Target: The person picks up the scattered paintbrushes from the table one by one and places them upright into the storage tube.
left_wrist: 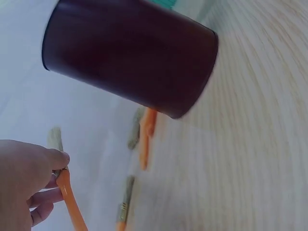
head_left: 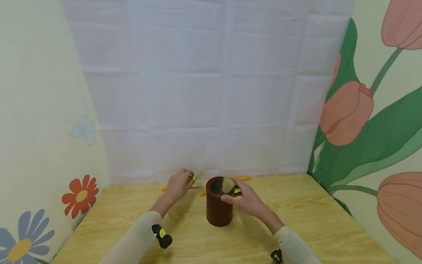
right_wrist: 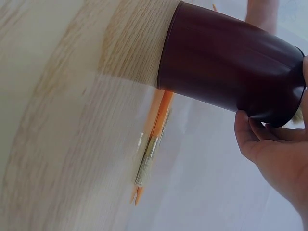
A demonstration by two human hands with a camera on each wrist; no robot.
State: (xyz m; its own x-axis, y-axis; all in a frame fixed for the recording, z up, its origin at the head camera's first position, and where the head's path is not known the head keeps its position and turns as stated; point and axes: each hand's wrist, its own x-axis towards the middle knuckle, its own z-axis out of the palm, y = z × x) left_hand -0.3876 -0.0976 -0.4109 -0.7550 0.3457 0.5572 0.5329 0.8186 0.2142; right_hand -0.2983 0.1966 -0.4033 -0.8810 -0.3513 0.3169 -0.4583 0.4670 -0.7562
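Nearest the head camera, at the bottom of the frame, two pale sleeves reached forward over the wooden table [head_left: 296,205], each with a small black device strapped near the wrist. Just beyond them, in the lower centre, stood a dark brown cylindrical cup [head_left: 219,209], upright on the table. The right hand [head_left: 245,200] sat at the cup's rim, its fingers curled around a paintbrush [head_left: 227,184] whose pale bristle end stuck up over the cup's mouth; the right wrist view showed the fingertips [right_wrist: 245,132] close against the rim. To the left of the cup, the left hand [head_left: 178,185] pinched another paintbrush [head_left: 196,175] between thumb and fingers, bristles pointing toward the upper right; the left wrist view showed its orange handle [left_wrist: 72,204] running down from the pinching fingers [left_wrist: 55,159]. More orange-handled brushes [left_wrist: 144,139] lay flat on the table behind the cup, near the white backdrop [head_left: 211,91]. Floral panels stood at either side: daisies [head_left: 80,194] at lower left, tulips [head_left: 346,113] on the right.
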